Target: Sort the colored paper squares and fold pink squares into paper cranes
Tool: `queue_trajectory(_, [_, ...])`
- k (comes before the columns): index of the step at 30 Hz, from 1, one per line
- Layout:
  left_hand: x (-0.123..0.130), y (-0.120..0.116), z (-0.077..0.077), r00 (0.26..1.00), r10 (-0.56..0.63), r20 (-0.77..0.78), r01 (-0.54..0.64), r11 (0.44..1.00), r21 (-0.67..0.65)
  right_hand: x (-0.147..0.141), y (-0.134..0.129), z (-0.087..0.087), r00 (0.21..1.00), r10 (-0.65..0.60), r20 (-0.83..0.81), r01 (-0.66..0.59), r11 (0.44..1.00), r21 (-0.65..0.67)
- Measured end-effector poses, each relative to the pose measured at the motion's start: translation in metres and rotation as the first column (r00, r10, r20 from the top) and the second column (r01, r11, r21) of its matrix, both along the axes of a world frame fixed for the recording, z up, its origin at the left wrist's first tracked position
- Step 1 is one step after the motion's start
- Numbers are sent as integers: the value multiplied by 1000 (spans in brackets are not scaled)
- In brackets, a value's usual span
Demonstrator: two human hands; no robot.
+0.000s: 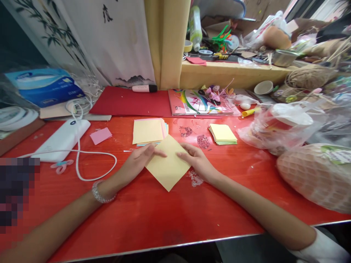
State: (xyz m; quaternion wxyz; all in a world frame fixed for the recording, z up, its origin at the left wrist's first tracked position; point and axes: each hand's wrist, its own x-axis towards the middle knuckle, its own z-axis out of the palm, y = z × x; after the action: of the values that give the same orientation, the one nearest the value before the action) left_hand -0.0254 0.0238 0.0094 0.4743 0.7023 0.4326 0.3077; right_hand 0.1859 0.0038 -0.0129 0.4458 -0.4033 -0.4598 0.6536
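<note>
A square sheet of pale yellow paper (169,168) is held with one corner toward me, just over the red table. My left hand (143,159) grips its left corner, with the index finger lying across the sheet. On the opposite corner, my right hand (197,160) pinches the paper, thumb on top and the other fingers behind. Just behind the sheet lies a stack of coloured paper (148,130), yellow uppermost with pink and blue edges showing. A smaller pad of yellow paper (222,134) sits beyond my right hand.
On the left are a white power bank (64,140) with a looped cable, a pink paper piece (101,136) and a blue tissue pack (45,86). Red card (123,104) and a colourful booklet (192,103) lie at the back. Plastic bags (287,124) and a net-wrapped bundle (315,175) crowd the right.
</note>
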Motion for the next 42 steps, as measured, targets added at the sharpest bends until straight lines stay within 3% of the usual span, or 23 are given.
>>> queue_trajectory(3, [1, 3, -5, 1000, 14, -11, -14, 999, 32, -1, 1, 2, 999, -31, -41, 31, 999, -10])
queue_trajectory(9, [5, 5, -11, 939, 83, 334, -30, 986, -162, 0, 4, -1, 989, -29, -143, 26, 999, -21])
queue_trajectory(13, [5, 5, -9, 941, 94, 325, 4, 957, -290, 2, 3, -3, 995, -8, -98, 0, 997, -81])
queue_trajectory(16, [4, 6, -11, 964, 84, 252, -3, 952, -306, 3, 3, 0, 996, 40, -75, -48, 994, -98])
queue_trajectory(18, [2, 6, -13, 971, 114, 209, -63, 970, -235, 3, 4, 3, 990, 40, -132, -54, 993, -106])
queue_trajectory(21, [0, 5, -11, 981, 128, 144, -128, 992, -7, 2, 3, 10, 950, 45, -308, -79, 992, -99])
queue_trajectory(25, [-1, 1, -9, 998, 44, -49, -32, 972, 232, -5, -5, 16, 920, 66, -386, -94, 994, -55])
queue_trajectory(28, [0, -4, -12, 973, -13, -231, 112, 900, 420, -11, -11, 14, 924, 75, -375, -72, 997, 24])
queue_trajectory(31, [2, -11, -15, 929, -16, -370, 240, 786, 570, -15, -13, 7, 948, -29, -317, 42, 999, 35])
queue_trajectory(34, [1, -17, -14, 857, -49, -512, 406, 677, 614, -13, -11, 0, 956, -167, -243, 167, 986, -19])
queue_trajectory(36, [2, -21, -11, 821, -94, -563, 482, 644, 595, -11, -10, -2, 960, -197, -200, 195, 980, -32])
queue_trajectory(38, [3, -24, -8, 845, -149, -514, 461, 689, 559, -10, -9, -3, 965, -194, -176, 193, 981, -23])
queue_trajectory(40, [7, -27, -4, 927, -137, -348, 292, 846, 446, -10, -10, -2, 972, -173, -160, 174, 985, -10])
queue_trajectory(42, [13, -29, 0, 990, -16, -143, 48, 975, 219, -10, -13, -1, 983, -137, -125, 137, 991, -5])
